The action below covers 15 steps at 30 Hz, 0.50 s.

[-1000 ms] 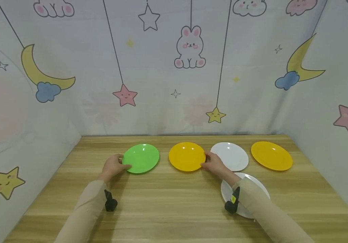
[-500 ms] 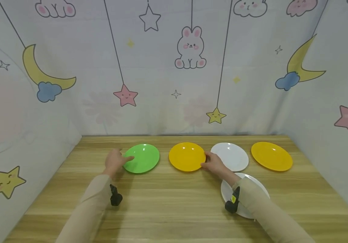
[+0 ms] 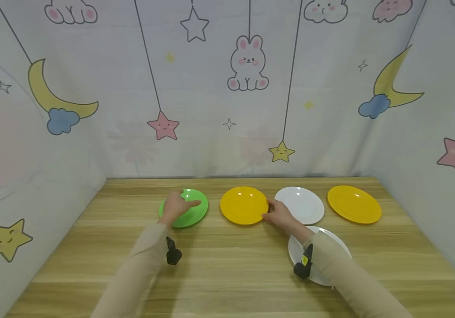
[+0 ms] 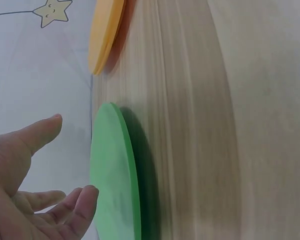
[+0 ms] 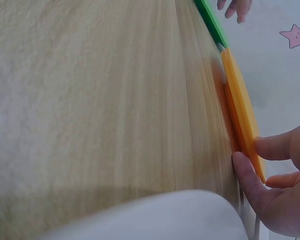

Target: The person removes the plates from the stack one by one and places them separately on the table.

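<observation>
My left hand (image 3: 175,208) hovers over the green plate (image 3: 196,213), its fingers spread and nothing in them. In the left wrist view there is a gap between the thumb and the other fingers, and the hand (image 4: 15,195) stays apart from the plate's rim. With its thumb and fingers, my right hand (image 3: 282,216) pinches the right rim of the middle yellow plate (image 3: 243,206). That grip on the yellow plate (image 5: 241,100) also shows in the right wrist view. The plate lies on the table, right of the green one.
Right of the pinched plate lie a white plate (image 3: 302,206) and another yellow plate (image 3: 354,204). A second white plate (image 3: 339,247) sits nearer, partly under my right forearm. Behind the wooden table (image 3: 219,274) hangs a printed curtain (image 3: 211,88).
My left hand has let go of the green plate's left rim and moved right, over the plate. The right hand and the plates have stayed where they were.
</observation>
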### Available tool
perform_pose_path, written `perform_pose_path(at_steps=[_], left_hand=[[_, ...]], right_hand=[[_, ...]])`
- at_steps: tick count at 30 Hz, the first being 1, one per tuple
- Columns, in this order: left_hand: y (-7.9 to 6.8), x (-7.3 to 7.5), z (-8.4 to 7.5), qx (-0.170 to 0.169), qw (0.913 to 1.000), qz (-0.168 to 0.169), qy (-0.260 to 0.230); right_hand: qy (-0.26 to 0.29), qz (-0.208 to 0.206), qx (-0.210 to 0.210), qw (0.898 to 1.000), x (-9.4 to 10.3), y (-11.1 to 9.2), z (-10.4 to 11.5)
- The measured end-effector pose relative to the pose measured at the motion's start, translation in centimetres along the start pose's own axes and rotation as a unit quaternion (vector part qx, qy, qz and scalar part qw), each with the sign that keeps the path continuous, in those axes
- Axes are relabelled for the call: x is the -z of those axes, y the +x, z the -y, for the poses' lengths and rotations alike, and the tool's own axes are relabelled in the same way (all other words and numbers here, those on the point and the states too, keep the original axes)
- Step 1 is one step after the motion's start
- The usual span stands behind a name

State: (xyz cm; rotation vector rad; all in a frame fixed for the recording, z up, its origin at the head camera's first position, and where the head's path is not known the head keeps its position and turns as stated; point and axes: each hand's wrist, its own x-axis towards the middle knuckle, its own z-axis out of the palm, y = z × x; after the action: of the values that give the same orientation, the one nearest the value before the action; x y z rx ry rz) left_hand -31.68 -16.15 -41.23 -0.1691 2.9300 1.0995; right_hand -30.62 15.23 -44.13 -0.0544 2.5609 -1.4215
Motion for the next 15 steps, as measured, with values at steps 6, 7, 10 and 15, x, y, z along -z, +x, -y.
perform_pose_path(at_steps=[6, 7, 10, 15], left_hand=[[0.0, -1.5, -1.3, -0.002, 0.9999, 0.012, -0.011], [0.1, -1.8, -1.5, -0.001, 0.9998, 0.016, -0.013], [0.2, -2.6, -2.2, 0.002, 0.9995, 0.027, -0.017], [0.0, -3.7, -3.3, 0.0, 0.9988, 0.042, -0.025]], right_hand=[[0.001, 0.002, -0.001, 1.0, 0.0, 0.1, -0.1], [0.0, 0.002, -0.002, 1.0, 0.0, 0.2, -0.1], [-0.002, 0.002, -0.006, 1.0, 0.0, 0.2, -0.2], [-0.001, 0.002, -0.006, 1.0, 0.0, 0.2, 0.0]])
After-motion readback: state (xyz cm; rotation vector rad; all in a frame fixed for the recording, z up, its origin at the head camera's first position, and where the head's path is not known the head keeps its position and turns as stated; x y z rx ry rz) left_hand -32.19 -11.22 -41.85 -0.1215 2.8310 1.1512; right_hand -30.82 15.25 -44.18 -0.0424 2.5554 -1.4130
